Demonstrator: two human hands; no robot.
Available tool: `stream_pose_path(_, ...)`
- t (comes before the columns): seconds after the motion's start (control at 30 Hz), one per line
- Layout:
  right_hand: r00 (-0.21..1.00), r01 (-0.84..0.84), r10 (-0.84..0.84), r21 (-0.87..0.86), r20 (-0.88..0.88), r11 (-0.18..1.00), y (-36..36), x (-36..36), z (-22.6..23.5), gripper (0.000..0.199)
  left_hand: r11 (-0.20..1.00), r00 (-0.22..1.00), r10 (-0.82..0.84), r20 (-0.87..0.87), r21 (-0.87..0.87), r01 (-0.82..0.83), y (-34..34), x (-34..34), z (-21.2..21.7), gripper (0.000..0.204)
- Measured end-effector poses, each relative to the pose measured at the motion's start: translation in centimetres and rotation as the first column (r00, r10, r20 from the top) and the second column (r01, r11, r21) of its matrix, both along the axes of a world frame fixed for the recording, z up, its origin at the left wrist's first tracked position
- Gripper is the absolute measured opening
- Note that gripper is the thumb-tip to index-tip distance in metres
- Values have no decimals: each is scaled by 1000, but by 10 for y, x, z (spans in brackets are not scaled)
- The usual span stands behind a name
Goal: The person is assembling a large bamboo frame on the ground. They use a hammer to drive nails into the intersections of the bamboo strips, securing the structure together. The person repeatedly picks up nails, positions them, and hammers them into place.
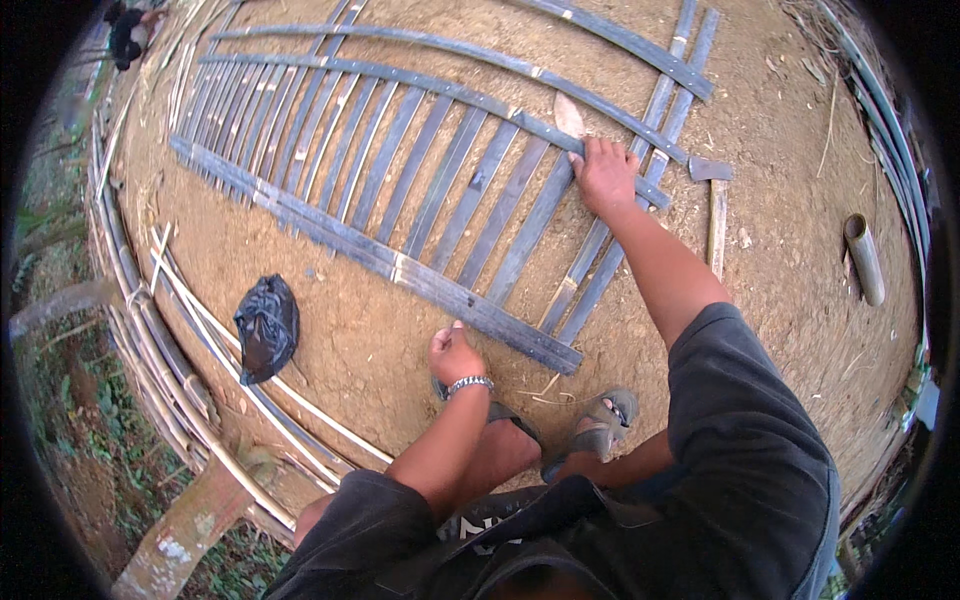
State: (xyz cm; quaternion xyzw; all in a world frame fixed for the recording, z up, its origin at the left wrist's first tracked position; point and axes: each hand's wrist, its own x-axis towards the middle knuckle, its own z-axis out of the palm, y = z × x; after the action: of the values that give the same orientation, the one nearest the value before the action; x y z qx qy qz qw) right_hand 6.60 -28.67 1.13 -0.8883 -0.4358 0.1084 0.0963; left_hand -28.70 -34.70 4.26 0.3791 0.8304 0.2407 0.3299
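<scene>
A lattice of split-bamboo slats (425,180) lies on the ground before me, with its slats running between two long rails. My right hand (607,180) reaches out to the far bamboo rail (450,88) near its right end, fingers bent over it and thumb against its near side. Just beyond those fingers lies a pale, pointed flat piece (568,115). Nearer my feet, my left hand (455,352) is closed just short of the near bamboo rail (440,282), thumb against the curled fingers. Whatever it may hold is too small to make out.
Right of the lattice lies a hatchet (717,215), and farther right a bamboo tube (865,262). A black plastic bag (267,330) sits on the left, near long bamboo poles (150,330). More bamboo strips (620,42) lie beyond. Another person (127,38) is at the far left.
</scene>
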Motion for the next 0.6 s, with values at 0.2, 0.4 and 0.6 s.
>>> stream_pose_path(0.2, 982, 104, -36, 376, -185, 921, -24, 11, -6, 57, 950, 847, -303, 437, 205, 235, 53, 51, 28, 15)
stream_pose_path(0.4, 949, 312, -314, 245, -32, 918, -35, 45, 23, 52, 835, 609, -541, 580, 286, 469, 110, 141, 22, 23)
stream_pose_path(0.6, 931, 343, -354, 129, 83, 931, -43, 49, -5, 51, 777, 534, -602, 593, 282, 563, 131, 210, -2, 19)
